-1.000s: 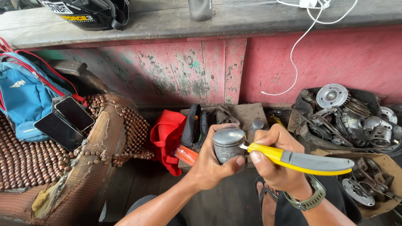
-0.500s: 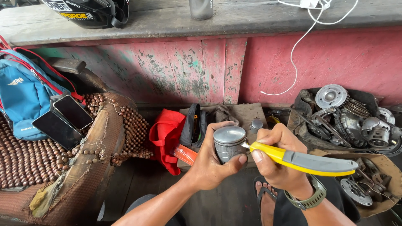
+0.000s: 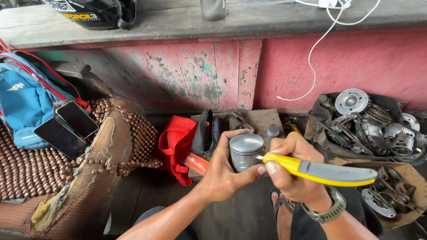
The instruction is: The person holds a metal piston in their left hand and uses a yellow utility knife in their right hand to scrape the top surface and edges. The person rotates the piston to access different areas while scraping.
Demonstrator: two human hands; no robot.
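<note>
Your left hand [image 3: 222,171] wraps the metal piston [image 3: 246,151] at the centre, hiding its lower body; only the domed top and the upper side show. Your right hand [image 3: 291,171] grips a yellow knife [image 3: 318,170], whose tip meets the piston's side, mostly covered by your thumb. Behind lie a red bag [image 3: 177,146] and a worn pink wooden bench [image 3: 311,66]. Far right, a box of engine parts [image 3: 369,120] runs off the edge. Left, two phones [image 3: 66,126] rest on a beaded seat [image 3: 26,169].

Left of the piston [image 3: 246,151] lie bag [image 3: 178,146] and beaded seat [image 3: 53,178]; right, a box of engine parts [image 3: 369,120]; behind, the bench [image 3: 267,22].
</note>
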